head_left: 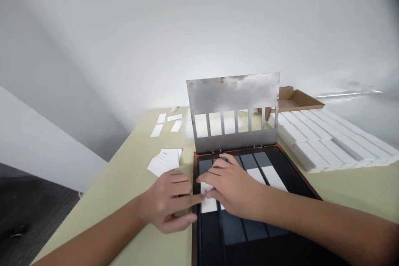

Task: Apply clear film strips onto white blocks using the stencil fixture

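Left hand (166, 199), fingers (187, 202) open, touches a white strip (208, 204) in the dark tray (195, 162); right hand (230, 187) curls over it, grip unclear. Two more strips (273, 178) lie in farther slots, other slots bare; strip pile (327, 141) on desk (124, 174) right.

Bright, flat light, bowed edges, with the left hand (166, 201) perhaps slightly blurred

metal plate (233, 95): scuffed, dull | black tray (289, 168): glossy | cardboard box (296, 100): matt brown
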The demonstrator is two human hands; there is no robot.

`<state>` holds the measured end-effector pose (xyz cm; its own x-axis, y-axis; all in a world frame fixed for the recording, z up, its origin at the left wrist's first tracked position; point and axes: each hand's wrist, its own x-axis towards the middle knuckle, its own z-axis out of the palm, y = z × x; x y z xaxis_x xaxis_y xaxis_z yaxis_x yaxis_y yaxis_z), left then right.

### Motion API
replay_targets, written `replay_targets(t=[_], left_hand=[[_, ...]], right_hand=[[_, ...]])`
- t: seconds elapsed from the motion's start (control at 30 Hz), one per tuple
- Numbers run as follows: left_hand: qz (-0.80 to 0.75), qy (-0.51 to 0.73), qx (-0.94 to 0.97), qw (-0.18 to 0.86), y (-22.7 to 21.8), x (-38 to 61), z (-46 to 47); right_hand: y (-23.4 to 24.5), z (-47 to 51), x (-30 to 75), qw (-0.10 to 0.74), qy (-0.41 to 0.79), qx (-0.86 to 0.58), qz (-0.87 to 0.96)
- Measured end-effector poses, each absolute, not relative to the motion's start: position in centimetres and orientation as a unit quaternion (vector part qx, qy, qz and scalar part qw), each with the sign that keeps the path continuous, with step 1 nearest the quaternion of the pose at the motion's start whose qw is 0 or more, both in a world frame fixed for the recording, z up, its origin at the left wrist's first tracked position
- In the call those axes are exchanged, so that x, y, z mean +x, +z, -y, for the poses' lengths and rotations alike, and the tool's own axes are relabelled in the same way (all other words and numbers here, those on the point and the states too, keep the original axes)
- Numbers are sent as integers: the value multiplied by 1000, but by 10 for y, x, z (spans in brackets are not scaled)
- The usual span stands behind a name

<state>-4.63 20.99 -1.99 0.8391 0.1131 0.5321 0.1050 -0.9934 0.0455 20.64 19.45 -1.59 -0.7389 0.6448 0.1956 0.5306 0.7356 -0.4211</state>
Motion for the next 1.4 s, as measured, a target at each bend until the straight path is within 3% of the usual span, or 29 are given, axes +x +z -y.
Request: replay_targets(t=[0.3, 0.67, 1.4], left_hand=[[3, 268, 963, 25, -17, -39, -190], [-61, 237, 969, -10, -17, -46, -205], [-112, 199, 973, 20, -24, -51, -216]], right_hand=[[-23, -198, 208, 171, 150, -311, 923], [-18, -195, 209, 164, 152, -304, 926], [-15, -191, 206, 175, 186, -313, 914]])
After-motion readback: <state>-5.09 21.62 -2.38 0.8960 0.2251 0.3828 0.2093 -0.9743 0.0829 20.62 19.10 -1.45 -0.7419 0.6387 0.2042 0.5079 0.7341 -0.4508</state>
